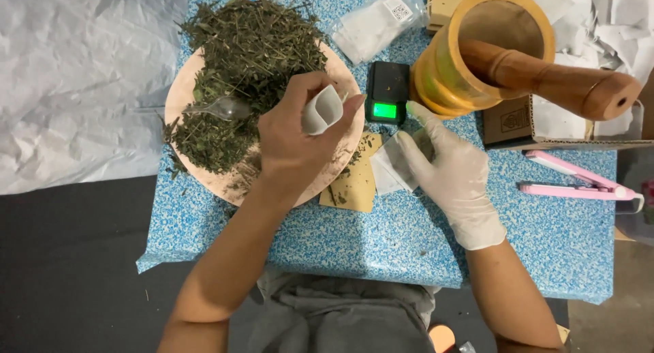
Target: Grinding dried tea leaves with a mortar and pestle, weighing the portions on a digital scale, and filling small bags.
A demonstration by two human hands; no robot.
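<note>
Pinching curled white strip [323, 110] in left grip [293, 138], gloved right grip [453, 172] on sachet [395, 167]

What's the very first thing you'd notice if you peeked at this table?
The big heap of dried green herbs on the round plate at the upper left. Next, the wooden mortar with its pestle at the upper right. Between them, the bare left hand holds a small white pouch.

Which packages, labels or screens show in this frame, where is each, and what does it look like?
Pocket scale: behind the round tray, black, small lit green screen.
Plastic bag: top centre, clear, holds white sachets, small square code label.
Cardboard box: right of the scale, under the yellow mortar, brown with dark print.
Sachet: in the gloved right hand, white, partly filled.
</note>
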